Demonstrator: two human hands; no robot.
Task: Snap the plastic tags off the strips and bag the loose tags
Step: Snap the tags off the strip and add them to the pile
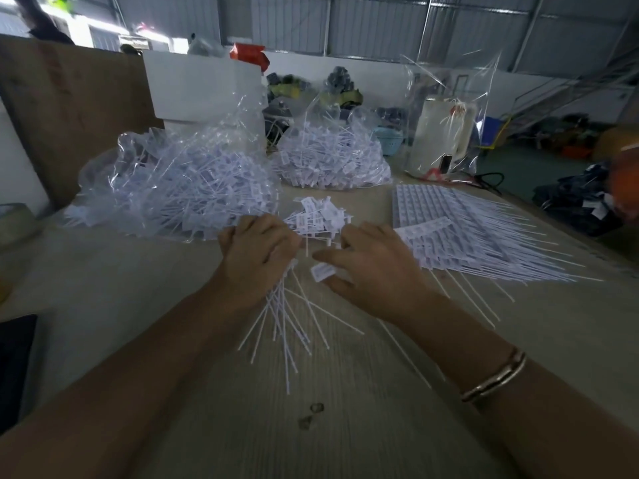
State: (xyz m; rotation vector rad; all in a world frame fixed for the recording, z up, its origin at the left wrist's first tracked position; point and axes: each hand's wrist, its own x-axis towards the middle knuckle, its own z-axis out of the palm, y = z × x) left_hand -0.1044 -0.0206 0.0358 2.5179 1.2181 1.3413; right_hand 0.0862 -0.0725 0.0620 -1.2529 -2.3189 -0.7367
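Observation:
My left hand grips a bundle of loose white tags whose thin tails fan out toward me over the table. My right hand is beside it, its thumb and a finger around one white tag head. Just beyond both hands lies a small heap of loose tags. A stack of tag strips still joined in rows lies to the right. Two clear bags full of loose tags stand behind: a large bag at the left and a smaller bag in the middle.
The wooden table runs to a wall board at the left. A white kettle in a clear bag stands at the back right. A dark flat object lies at the left edge. Piles of clothing lie on the floor far right.

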